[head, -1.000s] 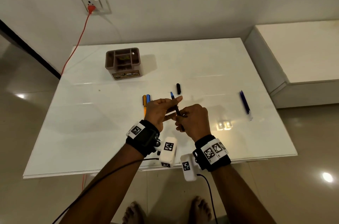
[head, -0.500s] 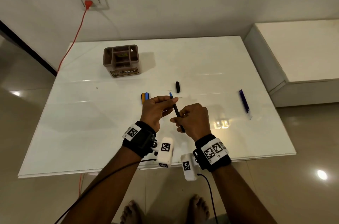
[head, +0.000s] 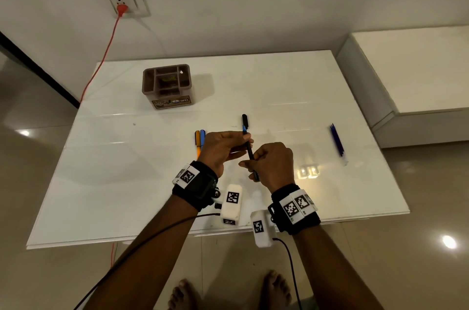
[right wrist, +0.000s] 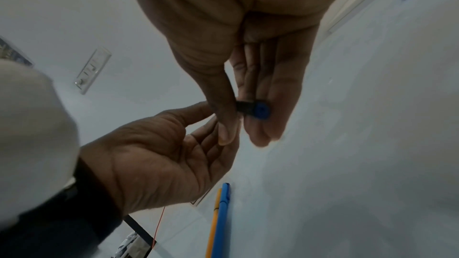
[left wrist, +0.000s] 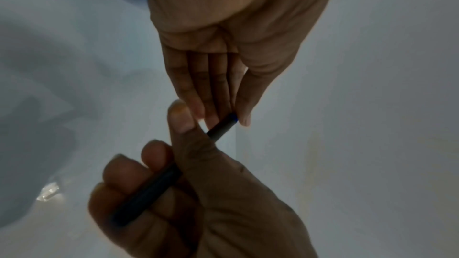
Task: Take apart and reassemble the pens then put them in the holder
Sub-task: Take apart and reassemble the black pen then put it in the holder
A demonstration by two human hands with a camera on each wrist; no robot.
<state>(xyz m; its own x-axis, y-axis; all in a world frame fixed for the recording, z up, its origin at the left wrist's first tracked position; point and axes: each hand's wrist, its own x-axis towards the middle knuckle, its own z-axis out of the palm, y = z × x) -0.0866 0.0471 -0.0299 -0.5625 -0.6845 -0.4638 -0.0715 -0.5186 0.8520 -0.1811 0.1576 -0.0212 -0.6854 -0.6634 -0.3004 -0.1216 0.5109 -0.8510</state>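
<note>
White tabletop (head: 106, 183) carries everything: nearest, the right hand (head: 272, 165) curls its fingers round the black pen (head: 249, 150), held above the table, while the left hand (head: 220, 150) pinches its blue-tipped far end between thumb and fingertips. Just beyond lie an orange pen (head: 197, 139) and a blue pen (head: 202, 136) side by side, a black cap (head: 245, 120), and blue refills (head: 337, 141) well to the right. Farthest, the brown holder (head: 167, 86) shows no pens, so most of the job looks undone.
</note>
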